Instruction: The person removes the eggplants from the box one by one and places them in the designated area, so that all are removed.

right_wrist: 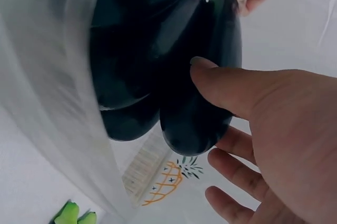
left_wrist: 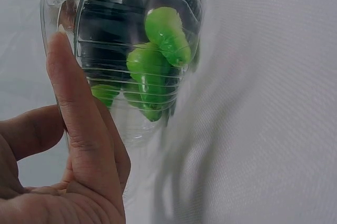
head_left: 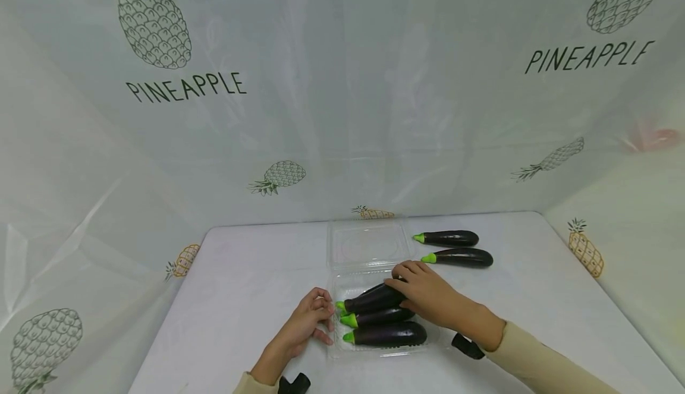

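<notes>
1. head view: the right hand (head_left: 428, 293) grasps the held eggplant (head_left: 369, 300) by its rounded end, over the clear container (head_left: 348, 286), with the green cap pointing to the left side. below it in the frame, inside the container, lie the middle eggplant (head_left: 382, 317) and the front eggplant (head_left: 390, 334), their caps facing the same way. the left hand (head_left: 310, 320) is at the container's left edge, fingers loosely bent, gripping no eggplant. the hinged lid (head_left: 369, 245) lies open behind the container. to its right, on the white table (head_left: 257, 287), rest the rear eggplant (head_left: 452, 238) and the nearer eggplant (head_left: 462, 257), side by side. beyond the table hangs a pale sheet (head_left: 369, 114) printed with pineapples.

2. left wrist view: the left hand is relaxed rather than clenched, one finger extended along the container's ribbed wall near the rim. green caps (left_wrist: 167, 31) show through the plastic, two of them close together.

3. right wrist view: the thumb (right_wrist: 221, 84) presses one side of the held eggplant, while fingers show at its other side. it touches the dark eggplants next to it. part of the left hand appears at the top.
</notes>
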The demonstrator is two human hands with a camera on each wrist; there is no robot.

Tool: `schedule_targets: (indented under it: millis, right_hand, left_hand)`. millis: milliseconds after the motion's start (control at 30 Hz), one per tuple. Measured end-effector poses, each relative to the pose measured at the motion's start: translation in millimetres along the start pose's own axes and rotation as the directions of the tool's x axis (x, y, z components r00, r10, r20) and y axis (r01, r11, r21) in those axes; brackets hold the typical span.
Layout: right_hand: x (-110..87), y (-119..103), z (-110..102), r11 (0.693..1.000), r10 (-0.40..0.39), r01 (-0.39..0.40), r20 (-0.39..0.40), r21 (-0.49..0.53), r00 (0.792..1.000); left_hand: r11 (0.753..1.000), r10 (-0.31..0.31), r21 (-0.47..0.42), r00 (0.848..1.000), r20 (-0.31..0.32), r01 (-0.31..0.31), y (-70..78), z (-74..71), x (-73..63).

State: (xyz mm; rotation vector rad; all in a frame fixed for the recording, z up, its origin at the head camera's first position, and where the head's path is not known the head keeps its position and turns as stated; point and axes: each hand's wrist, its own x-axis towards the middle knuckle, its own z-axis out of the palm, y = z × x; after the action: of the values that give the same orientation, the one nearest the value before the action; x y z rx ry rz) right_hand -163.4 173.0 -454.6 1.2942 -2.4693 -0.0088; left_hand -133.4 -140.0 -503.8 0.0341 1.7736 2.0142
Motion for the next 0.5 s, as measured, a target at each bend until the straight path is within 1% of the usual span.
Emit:
schedule_targets:
  millis: [167,300,400,500]
  right_hand:
    - [2.6,0,3,1.000,0.010,-0.010,0.007,-0.023,1.000]
    - [2.0,0,0,0.999,0.022,-0.022,0.015,-0.031,1.000]
    - [0.7,0,-6,0.999,0.036,-0.036,-0.009,-0.022,0.999]
    - [-1.0,2,-14,0.999,0.052,-0.052,-0.060,-0.002,0.997]
  left_hand:
    - [1.000,0.001,0.002,1.000,0.001,-0.001,0.0,-0.3,0.8]
    - [1.000,0.000,-0.001,1.000,0.002,0.000,-0.7,-0.6,1.1]
    - [1.000,0.001,0.000,1.000,0.004,-0.001,-1.5,-0.8,1.3]
    - [1.000,0.003,0.000,1.000,0.003,-0.003,-2.1,-1.2,1.4]
